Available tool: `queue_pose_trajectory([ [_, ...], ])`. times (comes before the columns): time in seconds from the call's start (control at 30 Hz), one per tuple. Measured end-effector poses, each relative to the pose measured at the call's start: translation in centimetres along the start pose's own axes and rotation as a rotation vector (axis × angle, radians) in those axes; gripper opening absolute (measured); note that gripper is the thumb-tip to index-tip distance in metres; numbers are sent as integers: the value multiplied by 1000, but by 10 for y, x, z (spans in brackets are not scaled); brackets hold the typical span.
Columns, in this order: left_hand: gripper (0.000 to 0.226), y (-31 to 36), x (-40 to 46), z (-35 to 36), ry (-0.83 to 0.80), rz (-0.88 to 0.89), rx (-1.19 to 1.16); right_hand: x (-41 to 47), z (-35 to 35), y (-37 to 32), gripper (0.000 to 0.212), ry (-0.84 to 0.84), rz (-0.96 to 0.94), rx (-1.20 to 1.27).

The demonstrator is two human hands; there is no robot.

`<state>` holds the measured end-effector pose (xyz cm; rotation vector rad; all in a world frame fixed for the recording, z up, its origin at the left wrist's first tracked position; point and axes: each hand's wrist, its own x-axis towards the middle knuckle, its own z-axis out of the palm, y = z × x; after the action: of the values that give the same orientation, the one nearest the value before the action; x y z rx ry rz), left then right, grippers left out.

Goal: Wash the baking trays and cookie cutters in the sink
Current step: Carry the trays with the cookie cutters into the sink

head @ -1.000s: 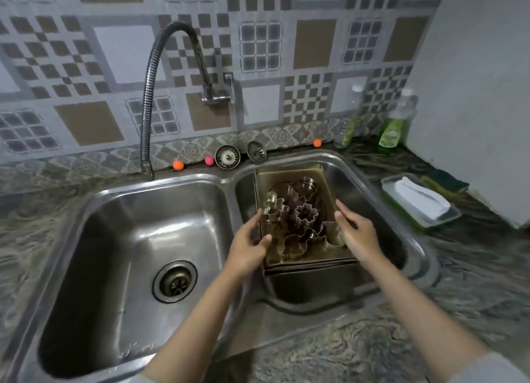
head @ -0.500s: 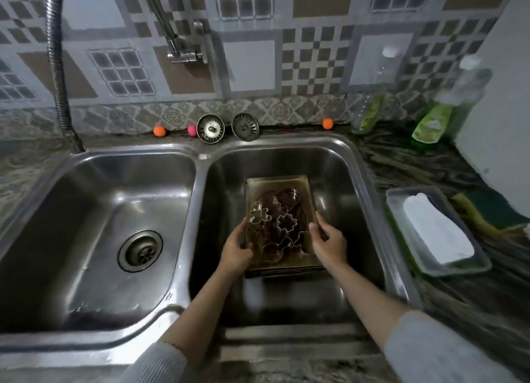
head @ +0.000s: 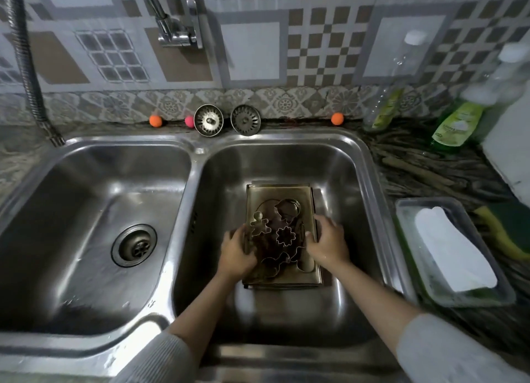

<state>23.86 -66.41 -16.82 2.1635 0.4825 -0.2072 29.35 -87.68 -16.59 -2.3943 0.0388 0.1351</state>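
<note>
- Grey sleeves (head: 160,357), two, at the near edge; bare forearms reach forward into the right basin.
- Left hand (head: 236,250): fingers curled round the left edge of the baking trays (head: 279,193).
- Right hand (head: 327,240): fingers curled over the trays' right edge, thumb on the inner side.
- Baking trays: brownish, stacked, low in the right basin (head: 338,164) of the double steel sink; whether they touch its floor cannot be told.
- Cookie cutters (head: 284,236): several, metal, lying in the top tray; one figure-shaped, one flower-shaped.
- Left basin: drain (head: 134,245) in its floor.
- Desk, right of sink: shallow dish (head: 407,210) holding a white item (head: 450,250); green-and-yellow sponge (head: 502,233) beside it.
- Back ledge: two sink strainers (head: 208,120) leaning on the tiled wall; small orange and pink balls (head: 155,120); two bottles with green liquid (head: 456,124).
- Wall: tap (head: 175,24) and flexible hose (head: 25,67).
</note>
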Motion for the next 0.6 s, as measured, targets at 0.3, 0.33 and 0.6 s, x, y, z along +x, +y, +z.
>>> queue_pose_trajectory([
  [0.3, 94, 17, 12, 1, -318, 267, 711, 32, -13, -40, 90, -646, -497, -786],
  [0.33, 87, 16, 13, 0, -292, 278, 723, 34, -11, -40, 86, -636, -519, -808],
  [0.6, 44, 12, 16, -5, -130, 379, 805, 34, -6, -27, 48, -531, -606, -735],
])
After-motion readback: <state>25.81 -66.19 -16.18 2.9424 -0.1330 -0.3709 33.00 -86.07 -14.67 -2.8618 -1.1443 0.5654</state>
